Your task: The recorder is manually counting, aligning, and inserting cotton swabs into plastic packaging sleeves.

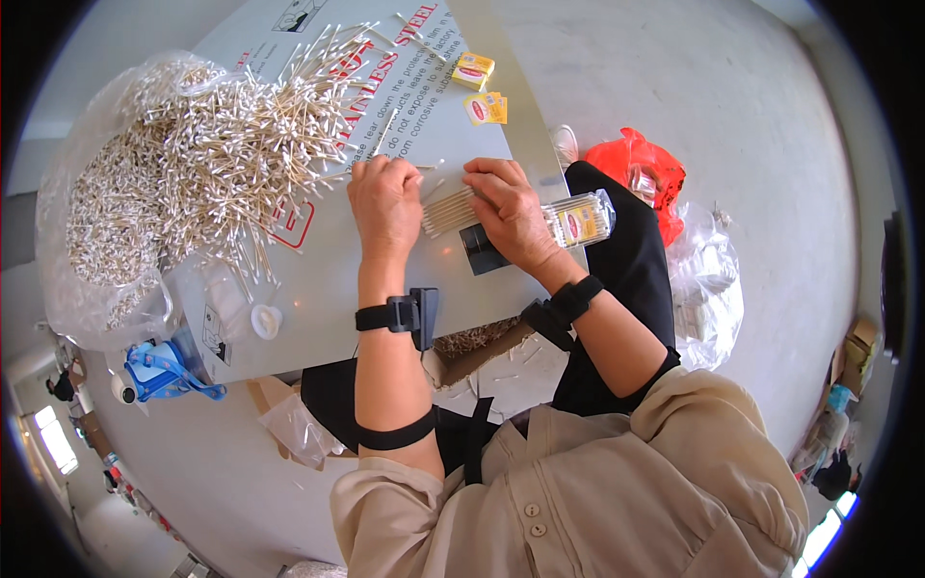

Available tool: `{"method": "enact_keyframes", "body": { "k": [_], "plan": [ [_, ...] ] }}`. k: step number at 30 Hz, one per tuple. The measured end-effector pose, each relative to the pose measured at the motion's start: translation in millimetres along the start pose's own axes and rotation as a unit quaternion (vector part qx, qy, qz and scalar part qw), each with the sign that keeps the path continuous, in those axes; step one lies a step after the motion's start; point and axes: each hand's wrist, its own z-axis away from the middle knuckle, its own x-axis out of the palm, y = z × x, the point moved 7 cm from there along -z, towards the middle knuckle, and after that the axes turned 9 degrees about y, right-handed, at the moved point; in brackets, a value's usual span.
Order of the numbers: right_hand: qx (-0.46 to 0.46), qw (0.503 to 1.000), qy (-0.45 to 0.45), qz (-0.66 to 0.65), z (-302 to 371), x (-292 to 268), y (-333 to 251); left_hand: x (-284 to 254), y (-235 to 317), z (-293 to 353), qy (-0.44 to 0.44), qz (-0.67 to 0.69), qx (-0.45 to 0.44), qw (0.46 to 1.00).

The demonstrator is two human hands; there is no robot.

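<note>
Fingers curled together, my left hand point(387, 204) is over the table just right of a heap of loose cotton swabs point(260, 135). Whatever it pinches is too small or hidden to name. My right hand point(511, 214) bends over a flat row of cotton swabs point(447, 213), with thumb and fingers against them. To its right lies a clear plastic pack point(597, 214) of cotton swabs with a yellow card inside; my hand covers where row and pack meet. A black block point(480, 249) sits below the row.
Yellow cards point(486, 108) and a small yellow box point(473, 70) lie toward the table's far right. A large clear bag point(58, 222) surrounds the heap. A white round cap point(266, 321) sits near the front edge. Red point(636, 169) and clear bags point(705, 279) are on the floor.
</note>
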Motion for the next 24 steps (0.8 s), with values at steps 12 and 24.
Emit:
{"method": "enact_keyframes", "body": {
  "k": [12, 24],
  "plan": [
    [0.019, 0.999, 0.016, -0.031, 0.8, -2.0, 2.2, -0.7, -3.8, -20.1, -0.014, -0.089, 0.067, 0.994],
    [0.025, 0.998, 0.029, -0.041, 1.4, -3.8, 2.9, -24.3, -17.5, -6.1, -0.045, -0.060, 0.049, 0.996]
  ]
}}
